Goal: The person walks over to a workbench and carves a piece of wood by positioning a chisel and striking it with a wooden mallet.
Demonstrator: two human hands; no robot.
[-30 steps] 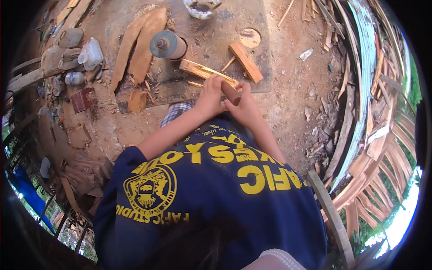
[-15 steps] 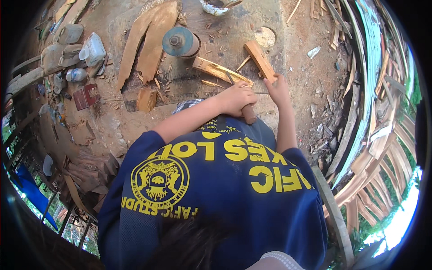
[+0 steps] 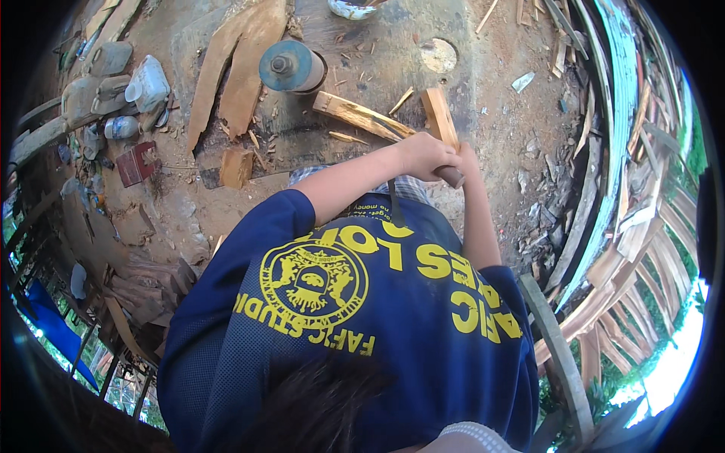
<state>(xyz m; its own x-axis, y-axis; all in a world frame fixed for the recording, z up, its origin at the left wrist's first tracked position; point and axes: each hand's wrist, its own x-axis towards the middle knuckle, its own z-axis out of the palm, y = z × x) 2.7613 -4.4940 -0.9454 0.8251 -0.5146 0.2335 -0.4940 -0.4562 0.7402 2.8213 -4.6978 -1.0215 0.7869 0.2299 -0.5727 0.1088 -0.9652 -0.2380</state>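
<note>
Board [image 3: 381,79] bears split wood [image 3: 359,115] between cylinder [image 3: 291,69] and left hand [image 3: 425,156]

The wood bar [image 3: 356,115] lies right of the cylinder [image 3: 300,69] and left of the wood block [image 3: 439,115], the bowl [image 3: 352,10] beyond.

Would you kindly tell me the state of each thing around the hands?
Left hand, closed around a handle
Brown handle, held, end showing
Wooden block, slanted, near end by right hand
Right hand, partly hidden, grip unclear
Wood strip, lying down, rough-surfaced
Blue-green-topped cylinder, upright
White bowl, cut off by picture edge
</note>
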